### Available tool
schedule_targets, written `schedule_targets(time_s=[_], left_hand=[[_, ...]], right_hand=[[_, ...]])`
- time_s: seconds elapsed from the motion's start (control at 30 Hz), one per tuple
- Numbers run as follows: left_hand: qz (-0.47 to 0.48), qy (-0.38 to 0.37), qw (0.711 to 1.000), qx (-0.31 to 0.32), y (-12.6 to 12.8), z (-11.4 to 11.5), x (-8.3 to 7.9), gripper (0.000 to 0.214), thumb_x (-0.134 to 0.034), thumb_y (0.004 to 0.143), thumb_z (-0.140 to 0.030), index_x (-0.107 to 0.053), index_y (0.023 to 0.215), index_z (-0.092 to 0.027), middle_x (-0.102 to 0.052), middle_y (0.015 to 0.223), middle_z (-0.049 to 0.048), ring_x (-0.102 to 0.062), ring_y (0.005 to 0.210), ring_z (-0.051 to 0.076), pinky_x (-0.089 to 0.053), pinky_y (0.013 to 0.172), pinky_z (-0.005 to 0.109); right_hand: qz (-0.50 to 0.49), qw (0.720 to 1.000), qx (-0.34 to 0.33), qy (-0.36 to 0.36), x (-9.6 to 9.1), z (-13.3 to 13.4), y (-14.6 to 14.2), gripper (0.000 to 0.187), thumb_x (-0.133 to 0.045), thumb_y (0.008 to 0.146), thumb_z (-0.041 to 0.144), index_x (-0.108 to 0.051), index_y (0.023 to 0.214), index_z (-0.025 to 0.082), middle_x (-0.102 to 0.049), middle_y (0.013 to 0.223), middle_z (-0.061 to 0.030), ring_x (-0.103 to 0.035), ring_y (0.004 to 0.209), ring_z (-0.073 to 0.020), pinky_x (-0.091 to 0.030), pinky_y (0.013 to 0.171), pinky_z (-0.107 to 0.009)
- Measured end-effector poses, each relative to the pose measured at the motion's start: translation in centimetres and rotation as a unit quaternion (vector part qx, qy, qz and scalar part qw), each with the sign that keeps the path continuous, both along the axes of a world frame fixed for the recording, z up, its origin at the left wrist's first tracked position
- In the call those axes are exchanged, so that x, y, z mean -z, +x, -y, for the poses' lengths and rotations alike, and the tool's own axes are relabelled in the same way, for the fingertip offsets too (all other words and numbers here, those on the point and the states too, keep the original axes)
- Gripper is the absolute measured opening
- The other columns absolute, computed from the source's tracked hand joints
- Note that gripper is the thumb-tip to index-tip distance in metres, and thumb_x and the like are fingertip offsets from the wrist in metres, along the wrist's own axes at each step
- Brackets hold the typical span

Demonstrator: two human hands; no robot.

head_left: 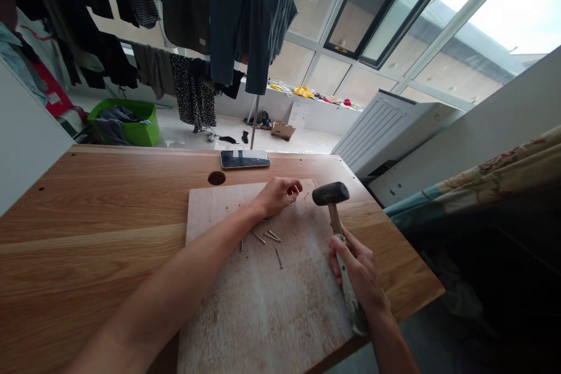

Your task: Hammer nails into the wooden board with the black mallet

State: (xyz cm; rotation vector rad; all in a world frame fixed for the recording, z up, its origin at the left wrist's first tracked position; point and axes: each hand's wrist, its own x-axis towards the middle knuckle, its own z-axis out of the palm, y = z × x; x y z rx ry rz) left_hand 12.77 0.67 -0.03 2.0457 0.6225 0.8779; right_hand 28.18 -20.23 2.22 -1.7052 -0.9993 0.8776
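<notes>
My right hand (355, 263) is wrapped round the handle of a hammer (346, 280). Its black head (331, 193) is raised above the board's right side. Over the far part of the pale wooden board (263, 310), my left hand (280, 196) is loosely curled, with a gap showing between thumb and fingers and nothing visible in it. Just right of those fingers a small nail (307, 195) shows at the board, apart from the hand; whether it stands or lies is hard to tell. Several loose nails (272, 236) lie mid-board, and one nail (279, 258) lies closer to me.
The board rests on a wooden table (109, 234), overhanging its near edge. A phone (245, 159) lies by the far edge, behind a round hole (216, 178). Beyond are a green basket (146, 128), hanging clothes (228, 17) and a white ridged panel (377, 128). A curtain (482, 181) hangs right.
</notes>
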Motion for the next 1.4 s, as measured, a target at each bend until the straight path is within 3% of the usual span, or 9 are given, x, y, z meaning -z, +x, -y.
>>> schedule_targets(time_s=[0.13,0.3,0.53,0.97,1.07,1.17,1.27,1.4], left_hand=[[-0.017,0.043,0.999,0.005,-0.2,0.1,-0.1,0.020,-0.062,0.081,-0.004,-0.072,0.094,-0.014,-0.073,0.084,0.0029,-0.066,0.074,0.013,-0.053,0.073,0.025],[-0.030,0.031,0.999,0.009,-0.5,0.2,-0.2,0.015,-0.062,0.083,-0.006,-0.070,0.093,-0.015,-0.073,0.083,0.0025,-0.066,0.073,0.013,-0.053,0.071,0.024],[-0.023,-0.028,0.999,0.005,-0.5,0.2,-0.3,0.026,-0.065,0.084,-0.010,-0.066,0.109,-0.013,-0.077,0.089,0.0053,-0.072,0.079,0.015,-0.057,0.078,0.027],[-0.031,-0.012,0.999,-0.003,-0.4,0.3,-0.6,0.029,-0.064,0.082,-0.009,-0.067,0.110,-0.012,-0.075,0.083,0.0035,-0.068,0.073,0.014,-0.053,0.073,0.025],[-0.073,-0.009,0.997,-0.001,-0.8,0.1,-1.6,0.033,-0.065,0.079,-0.009,-0.066,0.112,-0.013,-0.072,0.089,0.0045,-0.067,0.079,0.016,-0.051,0.073,0.025],[-0.189,0.022,0.981,0.029,-2.4,0.0,-3.9,0.029,-0.075,0.071,-0.026,-0.071,0.098,-0.018,-0.067,0.101,0.0060,-0.064,0.084,0.019,-0.050,0.070,0.027],[-0.328,0.048,0.939,0.086,-4.3,0.6,-6.2,0.023,-0.083,0.057,-0.034,-0.070,0.068,-0.020,-0.062,0.086,0.0036,-0.059,0.071,0.019,-0.045,0.061,0.030],[-0.389,0.104,0.912,0.082,-5.4,2.0,-7.6,0.032,-0.085,0.049,-0.021,-0.054,0.047,-0.020,-0.055,0.068,0.0025,-0.054,0.064,0.019,-0.037,0.055,0.031]], right_hand=[[-0.005,1.000,0.011,0.006,-0.1,0.1,-0.2,0.038,-0.066,0.089,0.057,-0.064,0.097,0.020,-0.049,0.053,0.0077,-0.040,0.038,-0.0100,-0.038,0.034,-0.020],[0.022,1.000,0.014,0.009,-0.9,0.2,-0.8,0.039,-0.067,0.086,0.058,-0.066,0.091,0.019,-0.048,0.051,0.0069,-0.042,0.038,-0.0105,-0.037,0.034,-0.021],[0.160,0.987,-0.024,-0.001,-1.6,-0.1,-1.6,0.053,-0.060,0.093,0.054,-0.064,0.131,0.017,-0.051,0.049,0.0073,-0.047,0.037,-0.0135,-0.042,0.039,-0.023],[0.210,0.977,-0.039,-0.009,-1.1,-1.1,-2.2,0.053,-0.059,0.093,0.050,-0.066,0.133,0.015,-0.053,0.048,0.0069,-0.051,0.037,-0.0142,-0.043,0.043,-0.025],[0.186,0.982,-0.037,-0.011,-0.9,-0.6,-2.2,0.054,-0.060,0.093,0.050,-0.065,0.134,0.016,-0.053,0.050,0.0070,-0.049,0.038,-0.0136,-0.043,0.043,-0.024],[0.127,0.991,-0.028,0.010,-0.7,0.0,-2.0,0.049,-0.062,0.093,0.052,-0.065,0.127,0.017,-0.052,0.051,0.0072,-0.046,0.039,-0.0128,-0.040,0.041,-0.024],[0.056,0.998,-0.023,0.022,-0.7,0.4,-1.6,0.035,-0.065,0.091,0.054,-0.067,0.098,0.019,-0.049,0.051,0.0069,-0.043,0.039,-0.0114,-0.038,0.038,-0.022],[-0.029,0.999,-0.018,0.020,-0.5,0.5,-1.0,0.038,-0.066,0.089,0.057,-0.061,0.080,0.020,-0.049,0.054,0.0052,-0.040,0.039,-0.0100,-0.036,0.035,-0.021]])
